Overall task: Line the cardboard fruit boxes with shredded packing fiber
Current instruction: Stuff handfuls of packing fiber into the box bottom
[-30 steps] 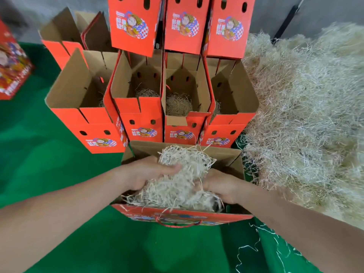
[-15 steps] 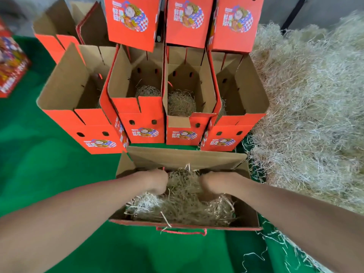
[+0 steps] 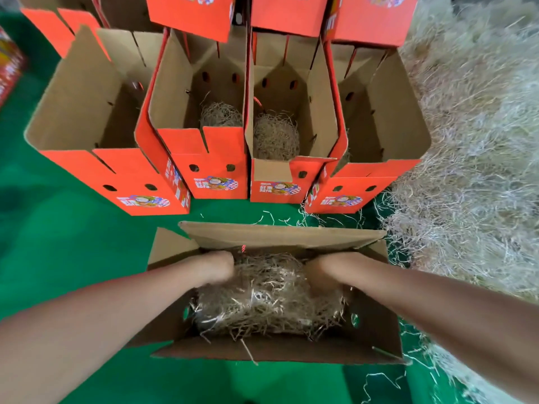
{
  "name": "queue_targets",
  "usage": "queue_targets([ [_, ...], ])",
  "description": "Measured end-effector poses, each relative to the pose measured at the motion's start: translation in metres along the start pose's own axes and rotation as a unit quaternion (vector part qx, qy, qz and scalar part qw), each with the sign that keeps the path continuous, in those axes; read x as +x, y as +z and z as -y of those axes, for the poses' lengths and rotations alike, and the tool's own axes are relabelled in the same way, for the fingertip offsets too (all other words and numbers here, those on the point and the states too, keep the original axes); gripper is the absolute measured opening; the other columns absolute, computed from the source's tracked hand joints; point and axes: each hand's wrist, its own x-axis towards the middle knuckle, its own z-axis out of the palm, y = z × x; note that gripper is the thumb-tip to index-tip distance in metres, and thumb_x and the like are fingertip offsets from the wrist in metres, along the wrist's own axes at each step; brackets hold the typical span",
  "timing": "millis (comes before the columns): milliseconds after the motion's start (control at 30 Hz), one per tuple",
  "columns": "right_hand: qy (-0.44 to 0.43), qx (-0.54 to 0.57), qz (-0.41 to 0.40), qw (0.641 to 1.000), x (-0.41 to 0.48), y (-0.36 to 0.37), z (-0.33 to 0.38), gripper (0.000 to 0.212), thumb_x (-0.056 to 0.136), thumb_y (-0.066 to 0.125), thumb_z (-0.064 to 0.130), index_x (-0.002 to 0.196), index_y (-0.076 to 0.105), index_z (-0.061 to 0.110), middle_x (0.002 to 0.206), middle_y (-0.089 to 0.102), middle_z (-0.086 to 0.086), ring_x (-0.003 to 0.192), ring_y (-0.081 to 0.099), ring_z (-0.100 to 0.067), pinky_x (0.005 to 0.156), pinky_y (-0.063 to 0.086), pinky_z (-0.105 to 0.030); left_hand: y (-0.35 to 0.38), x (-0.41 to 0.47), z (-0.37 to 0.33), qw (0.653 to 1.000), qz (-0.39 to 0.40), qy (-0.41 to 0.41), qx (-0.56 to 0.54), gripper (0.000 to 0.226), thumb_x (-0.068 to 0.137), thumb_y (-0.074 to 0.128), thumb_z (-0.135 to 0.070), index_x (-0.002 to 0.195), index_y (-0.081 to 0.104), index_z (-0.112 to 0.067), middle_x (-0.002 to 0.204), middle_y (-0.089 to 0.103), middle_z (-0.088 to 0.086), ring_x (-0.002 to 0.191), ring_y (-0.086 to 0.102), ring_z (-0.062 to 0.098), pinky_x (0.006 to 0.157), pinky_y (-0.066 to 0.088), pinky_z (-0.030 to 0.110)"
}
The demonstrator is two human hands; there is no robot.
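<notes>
Tan fiber (image 3: 268,295): pushed low into the nearest box (image 3: 271,349) with left hand (image 3: 215,266) and right hand (image 3: 323,272), fingers buried, grip impossible to tell. Counted two lined boxes (image 3: 221,115) behind; judged the outer boxes (image 3: 87,97) not yet lined.

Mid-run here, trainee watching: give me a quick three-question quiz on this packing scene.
1. True or false: the left hand and right hand are both inside the nearest open brown cardboard box.
2. The big loose heap of pale shredded fiber lies: A) to the person's left, B) to the person's right, C) inside a sack.
3. Fill in: the floor mat is ___.
Key: 1 true; 2 B; 3 green.
</notes>
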Motion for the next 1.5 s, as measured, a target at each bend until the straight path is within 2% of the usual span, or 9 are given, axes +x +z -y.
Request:
queue_targets([
  [233,-0.032,0.084,-0.192,0.977,-0.058,0.011,-0.003,0.033,0.084,0.053,-0.003,0.117,0.054,0.002,0.102,0.063,-0.014,0.086,0.062,-0.024,0.066,0.051,-0.028,-0.015,-0.045,-0.014,0.991,-0.059,0.039,0.117,0.05,0.082,0.047,0.006,0.13,0.043,-0.006,0.13,0.045,0.01,0.124,0.038,0.026,0.105,0.03,0.039],
  [367,-0.057,-0.003,-0.181,0.982,-0.067,-0.005,0.012,0.021,0.084,0.052,-0.004,0.1,0.063,0.004,0.085,0.059,-0.008,0.078,0.06,-0.024,0.054,0.049,-0.028,-0.023,-0.046,-0.04,0.956,0.047,0.144,0.251,0.025,0.09,0.046,0.0,0.112,0.059,-0.003,0.105,0.059,0.011,0.089,0.054,0.022,0.083,0.044,0.034],
  [533,-0.113,-0.165,0.026,0.979,-0.007,-0.02,0.054,0.038,0.098,0.045,0.02,0.133,0.047,0.007,0.117,0.058,-0.008,0.075,0.053,-0.014,0.051,0.047,-0.017,-0.012,-0.009,-0.062,0.933,0.198,0.158,0.254,0.029,0.092,0.05,-0.006,0.117,0.057,0.005,0.105,0.056,0.019,0.102,0.055,0.03,0.086,0.043,0.035],
  [700,-0.068,-0.036,0.087,0.993,0.02,-0.008,0.048,0.036,0.089,0.056,0.016,0.122,0.055,0.001,0.093,0.056,-0.01,0.063,0.055,-0.022,0.056,0.048,-0.029,-0.007,-0.012,-0.046,0.938,0.274,0.141,0.158,0.032,0.09,0.052,-0.006,0.119,0.055,0.007,0.1,0.062,0.023,0.073,0.06,0.031,0.059,0.052,0.021],
  [933,-0.044,0.105,0.071,0.991,0.011,-0.026,0.021,0.052,0.096,0.039,0.045,0.125,0.05,0.003,0.085,0.052,-0.002,0.097,0.063,-0.031,0.082,0.056,-0.042,-0.021,-0.009,-0.036,0.972,0.156,0.113,0.136,0.046,0.1,0.034,-0.04,0.121,0.058,-0.008,0.092,0.06,0.004,0.084,0.054,0.02,0.075,0.044,0.03],
  [1100,-0.051,0.157,0.142,0.976,-0.003,-0.012,0.037,0.04,0.096,0.045,0.039,0.103,0.056,0.001,0.082,0.058,-0.011,0.062,0.06,-0.022,0.05,0.054,-0.029,-0.007,-0.025,-0.044,0.936,0.336,0.102,0.037,0.044,0.098,0.041,-0.036,0.1,0.061,0.002,0.061,0.058,0.004,0.049,0.054,0.014,0.048,0.046,0.022],
  [1300,-0.103,0.064,0.013,0.992,-0.019,-0.024,0.037,0.022,0.084,0.055,0.004,0.063,0.06,0.006,0.051,0.055,-0.001,0.048,0.054,-0.016,0.047,0.049,-0.024,-0.027,-0.028,-0.046,0.976,0.176,0.121,0.046,0.022,0.09,0.053,-0.006,0.109,0.061,0.001,0.078,0.066,0.007,0.049,0.054,0.009,0.043,0.045,0.018],
  [1400,-0.055,0.024,-0.088,0.994,-0.038,-0.037,0.015,0.015,0.082,0.055,-0.004,0.07,0.061,0.004,0.058,0.053,-0.004,0.05,0.052,-0.017,0.041,0.042,-0.022,-0.038,-0.028,-0.042,0.979,0.026,0.132,0.154,0.013,0.087,0.05,0.004,0.093,0.06,0.0,0.075,0.055,0.007,0.066,0.053,0.022,0.058,0.045,0.029],
  [1500,-0.05,-0.001,-0.151,0.987,-0.047,-0.024,0.015,0.011,0.088,0.052,0.0,0.093,0.061,0.001,0.078,0.057,-0.009,0.073,0.059,-0.022,0.065,0.051,-0.031,-0.029,-0.037,-0.047,0.954,0.093,0.117,0.26,0.023,0.095,0.047,-0.007,0.112,0.061,-0.001,0.109,0.062,0.013,0.087,0.057,0.028,0.072,0.043,0.029],
])
